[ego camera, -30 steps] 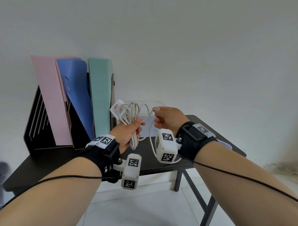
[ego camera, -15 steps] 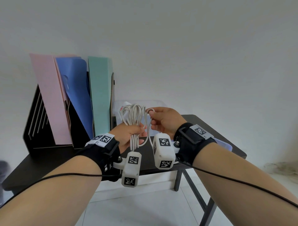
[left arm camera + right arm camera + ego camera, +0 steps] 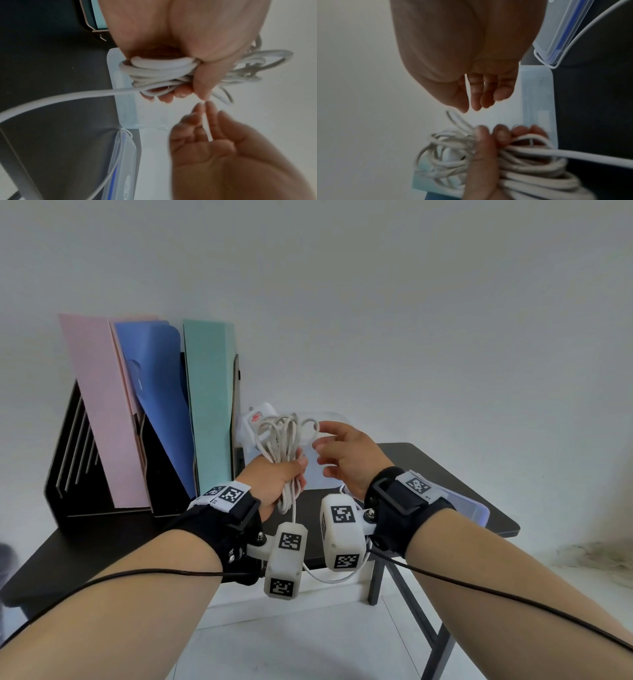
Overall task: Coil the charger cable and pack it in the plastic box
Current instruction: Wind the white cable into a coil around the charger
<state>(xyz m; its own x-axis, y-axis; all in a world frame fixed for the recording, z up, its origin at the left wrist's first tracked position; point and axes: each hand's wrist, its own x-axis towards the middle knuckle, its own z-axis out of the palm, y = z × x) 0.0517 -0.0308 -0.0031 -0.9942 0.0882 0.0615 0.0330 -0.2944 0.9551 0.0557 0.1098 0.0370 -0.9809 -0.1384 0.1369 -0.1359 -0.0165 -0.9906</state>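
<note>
Charger cable (image 3: 282,446) was bunched in loops, gripped mid-bundle by left hand (image 3: 274,484) above the counter (image 3: 445,474); a loose tail hung below. Right hand (image 3: 346,460) relaxed, holding nothing. Plastic box (image 3: 318,474) sat behind. Cable looked light, floppy, springy; best held around the bundle's middle.

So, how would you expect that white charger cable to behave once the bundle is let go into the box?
The charger cable looks floppy: a loose tail sags below the left hand. Its uneven loops would probably spring apart unsecured. It seems light, held easily one-handed.
</note>
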